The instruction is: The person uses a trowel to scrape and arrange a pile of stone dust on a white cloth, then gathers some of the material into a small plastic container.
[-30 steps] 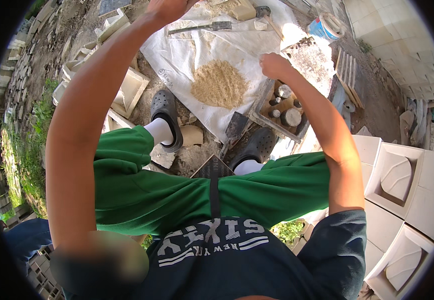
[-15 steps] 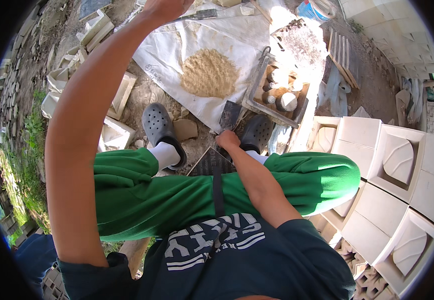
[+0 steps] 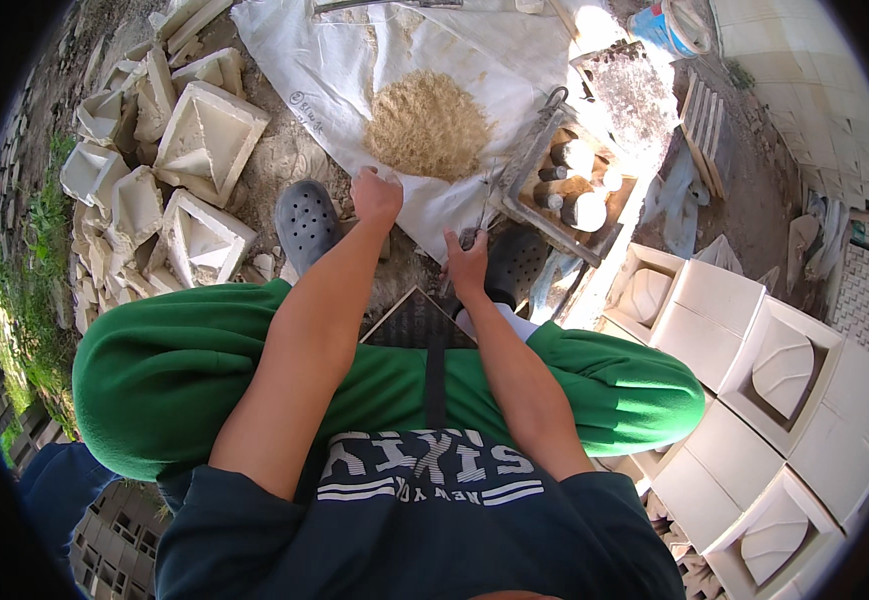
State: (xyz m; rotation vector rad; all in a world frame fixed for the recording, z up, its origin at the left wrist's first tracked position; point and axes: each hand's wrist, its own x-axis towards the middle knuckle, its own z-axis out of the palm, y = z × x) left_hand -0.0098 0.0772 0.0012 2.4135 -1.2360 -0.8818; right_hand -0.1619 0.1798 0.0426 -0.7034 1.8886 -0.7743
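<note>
My right hand is closed round the handle of a trowel, whose thin blade is turned nearly edge-on beside the sheet. To its left, my left hand has its fingers curled in at the near edge of a white sheet. Whatever those fingers hold is hidden or too small to name. A heap of sandy powder lies on the sheet just beyond both hands. Between my knees sits a dark ribbed square panel with a pale rim, partly covered by my trousers.
Right of the sheet stands a metal tray with several white-topped cylinders. Pale cast blocks are stacked at the right. Broken pale box-shaped pieces pile up at the left. A blue-and-white bucket stands at the far right.
My left hand has come back from the far end of the sheet to its near edge. The trowel's blade has turned from flat to nearly edge-on. My left knee has swung outward.
</note>
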